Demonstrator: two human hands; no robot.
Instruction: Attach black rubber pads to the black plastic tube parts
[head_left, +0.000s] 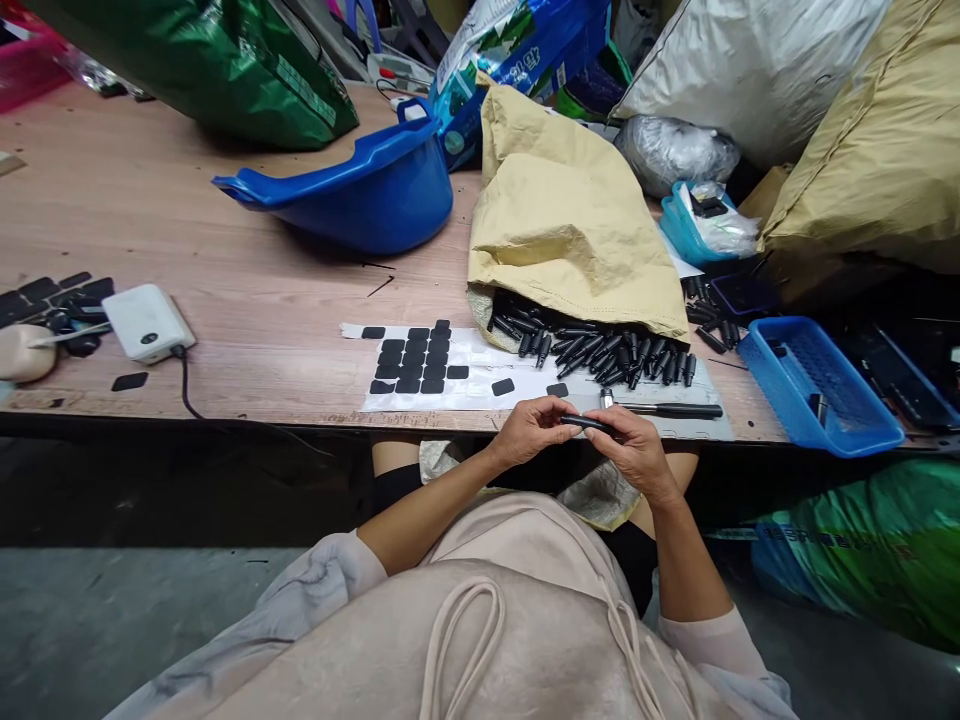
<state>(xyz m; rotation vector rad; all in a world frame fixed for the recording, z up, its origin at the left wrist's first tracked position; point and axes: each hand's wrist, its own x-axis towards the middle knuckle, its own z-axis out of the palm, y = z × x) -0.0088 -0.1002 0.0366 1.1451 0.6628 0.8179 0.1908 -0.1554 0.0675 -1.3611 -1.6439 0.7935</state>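
Observation:
Between my two hands, just in front of the table edge, is a slim black tube-like piece. My left hand pinches its left end, and my right hand grips its right end with thumb and fingers. Right behind my right hand lies a hammer with a metal head and dark handle. A pile of similar black pieces spills from a tan sack onto a white sheet. To the left on that sheet, flat black rounded patches sit in rows.
A blue basin stands behind the patches. At right is a blue plastic basket holding a few black pieces. A white box with a black cable rests at left. Large sacks crowd the back. A green bag lies below the table.

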